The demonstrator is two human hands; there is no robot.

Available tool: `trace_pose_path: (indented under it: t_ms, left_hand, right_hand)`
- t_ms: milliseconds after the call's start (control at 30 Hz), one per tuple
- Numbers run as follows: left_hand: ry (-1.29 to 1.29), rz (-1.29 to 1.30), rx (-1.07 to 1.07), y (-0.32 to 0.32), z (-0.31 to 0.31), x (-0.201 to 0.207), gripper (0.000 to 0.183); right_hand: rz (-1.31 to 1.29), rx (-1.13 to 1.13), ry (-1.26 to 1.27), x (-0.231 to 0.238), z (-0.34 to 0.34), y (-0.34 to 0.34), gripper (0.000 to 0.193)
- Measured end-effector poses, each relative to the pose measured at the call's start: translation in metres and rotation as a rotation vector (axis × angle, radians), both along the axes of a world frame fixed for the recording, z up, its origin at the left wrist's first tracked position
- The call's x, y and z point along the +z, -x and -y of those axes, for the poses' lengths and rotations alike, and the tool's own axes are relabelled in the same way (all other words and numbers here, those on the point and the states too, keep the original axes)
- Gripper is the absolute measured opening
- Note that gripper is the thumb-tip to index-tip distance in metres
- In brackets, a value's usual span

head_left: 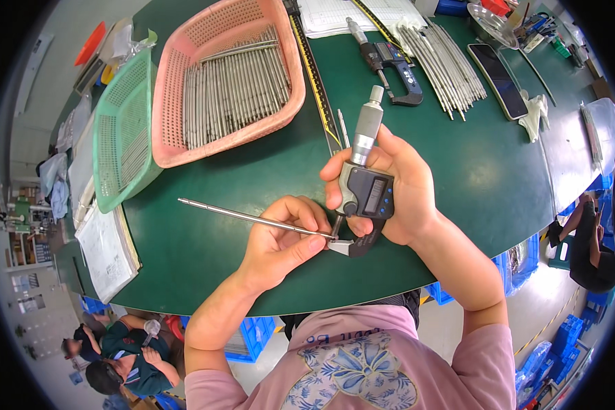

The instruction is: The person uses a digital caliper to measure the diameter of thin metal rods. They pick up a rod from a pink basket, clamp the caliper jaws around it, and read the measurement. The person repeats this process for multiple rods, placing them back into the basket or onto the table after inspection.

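Note:
My right hand is closed around a digital micrometer, its silver thimble pointing away from me and its small grey display facing up. My left hand pinches a thin metal rod between thumb and fingers. The rod slants to the far left, and its near end lies at the micrometer's jaws. Whether the jaws touch the rod is too small to tell. Beyond my hands, a pink basket holds many similar rods.
Left of the pink basket stands a green basket with a few rods; papers lie nearer. At the far right are a second micrometer, a rod bundle, a phone and a metal bowl. People sit beyond the table.

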State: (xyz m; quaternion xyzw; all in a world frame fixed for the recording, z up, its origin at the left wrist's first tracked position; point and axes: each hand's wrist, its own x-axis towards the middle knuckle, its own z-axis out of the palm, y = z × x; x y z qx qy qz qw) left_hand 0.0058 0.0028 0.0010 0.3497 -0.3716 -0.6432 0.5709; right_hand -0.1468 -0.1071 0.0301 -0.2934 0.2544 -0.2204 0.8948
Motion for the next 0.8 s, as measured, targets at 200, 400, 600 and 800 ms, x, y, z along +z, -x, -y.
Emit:
trace_pose_path:
  t_ms: [200, 400, 600, 800]
  left_hand:
    - [0.020, 0.016, -0.029, -0.0005, 0.0005, -0.0007, 0.018]
    - [-0.006, 0.036, -0.039, 0.0029, 0.0002, 0.0005, 0.019]
    - [-0.037, 0.039, -0.023, 0.0030, -0.0005, -0.0019, 0.016]
    - [-0.016, 0.051, -0.009, 0.0015, -0.0012, -0.0028, 0.014]
  right_hand:
    - [-0.023, 0.012, 0.040, -0.0008, -0.0007, 0.0011, 0.062]
    - [-0.055, -0.010, 0.072, 0.0006, -0.0009, 0.0009, 0.059]
    - [-0.046, -0.026, 0.104, -0.0004, -0.0013, 0.0006, 0.062]
    - [0.009, 0.014, 0.094, -0.0002, -0.0020, 0.0022, 0.061]
